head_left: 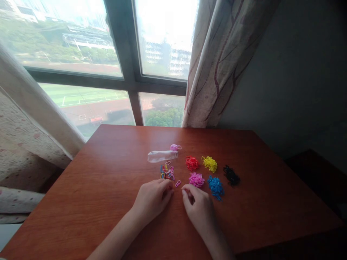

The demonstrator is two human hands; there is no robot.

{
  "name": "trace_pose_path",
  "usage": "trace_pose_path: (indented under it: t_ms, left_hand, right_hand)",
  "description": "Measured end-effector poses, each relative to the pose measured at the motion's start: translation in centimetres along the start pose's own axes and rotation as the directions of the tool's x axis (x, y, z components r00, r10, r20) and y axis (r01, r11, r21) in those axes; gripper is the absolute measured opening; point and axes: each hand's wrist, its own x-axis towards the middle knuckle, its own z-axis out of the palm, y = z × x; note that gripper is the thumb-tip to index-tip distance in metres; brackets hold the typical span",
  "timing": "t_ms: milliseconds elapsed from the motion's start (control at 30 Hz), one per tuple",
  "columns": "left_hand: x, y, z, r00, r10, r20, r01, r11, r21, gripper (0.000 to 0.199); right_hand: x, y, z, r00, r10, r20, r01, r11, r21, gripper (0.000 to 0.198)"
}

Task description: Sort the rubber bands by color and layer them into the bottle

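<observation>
My left hand (155, 196) rests on the table with its fingers curled, fingertips at the near edge of a small mixed pile of coloured rubber bands (169, 172). My right hand (199, 204) has its thumb and index finger pinched together, just below the pink rubber bands (196, 179). Whatever either hand may hold is too small to make out. One loose pink rubber band (178, 183) lies between the hands. Separate heaps of red rubber bands (192, 163), yellow rubber bands (209, 164), blue rubber bands (215, 187) and black rubber bands (231, 175) lie to the right.
Behind the mixed pile, a clear plastic bottle-shaped container (162, 156) lies on its side, a pink cap with a loop (175, 147) beside its mouth. The brown wooden table (108, 173) reaches a window flanked by curtains (208, 72).
</observation>
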Motion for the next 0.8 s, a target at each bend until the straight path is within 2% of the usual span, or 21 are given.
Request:
trace_pose_path:
  t_ms: [133,300,467,667,800]
  left_hand:
    - [0.3,0.5,0.4,0.999,-0.039,-0.01,0.039,0.998,0.042,0.01]
    - [0.9,1.2,1.0,0.999,-0.024,-0.025,0.026,0.995,0.094,0.012]
    - [1.5,1.8,1.5,0.999,-0.002,-0.047,0.009,0.989,0.146,0.022]
    - [1.7,1.5,1.2,0.997,-0.025,-0.079,0.028,0.999,0.026,0.014]
    - [2.4,1.4,0.8,0.998,0.052,-0.043,-0.055,0.995,-0.086,0.01]
  right_hand:
    - [-1.5,-0.8,1.3,0.998,-0.041,0.037,0.042,0.998,-0.05,0.019]
    - [-1.9,-1.0,1.1,0.998,-0.047,0.038,0.049,0.998,-0.039,0.019]
    - [-1.8,-1.4,0.9,0.995,-0.031,0.092,0.036,0.998,-0.056,0.019]
    - [-1.7,-1.5,0.8,0.995,-0.023,0.099,0.027,0.999,-0.039,0.019]
    - [-1.7,-1.5,0.9,0.994,-0.016,0.111,0.022,0.999,-0.05,0.019]
